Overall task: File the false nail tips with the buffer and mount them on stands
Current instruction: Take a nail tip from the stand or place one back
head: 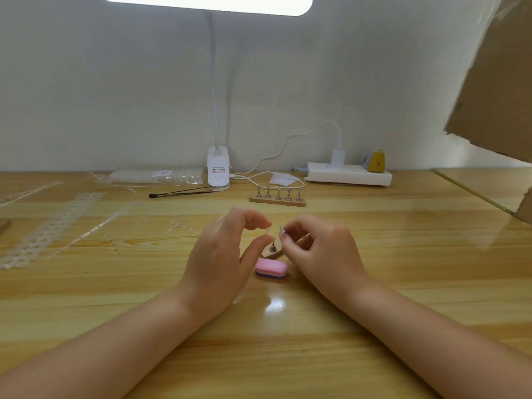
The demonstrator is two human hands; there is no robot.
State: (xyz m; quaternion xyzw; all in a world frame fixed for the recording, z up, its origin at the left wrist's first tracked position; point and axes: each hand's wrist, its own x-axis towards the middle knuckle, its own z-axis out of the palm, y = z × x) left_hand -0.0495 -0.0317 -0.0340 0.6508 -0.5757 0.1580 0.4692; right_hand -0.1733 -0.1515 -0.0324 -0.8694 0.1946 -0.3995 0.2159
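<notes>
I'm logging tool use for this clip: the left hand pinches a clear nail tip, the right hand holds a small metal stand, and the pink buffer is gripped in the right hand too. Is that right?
Not quite. In the head view the pink buffer lies on the table between the two hands, held by neither. The rest stands: the left hand pinches the clear nail tip and the right hand holds the small metal stand.

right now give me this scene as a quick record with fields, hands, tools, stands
left hand: left hand pinches a clear nail tip
right hand: right hand pinches a small metal stand
buffer: pink buffer lies on the table, below the hands, untouched
near stand: one stand between the hands
far rack: wooden rack with five stands, behind
lamp: clip lamp at the wall
</notes>
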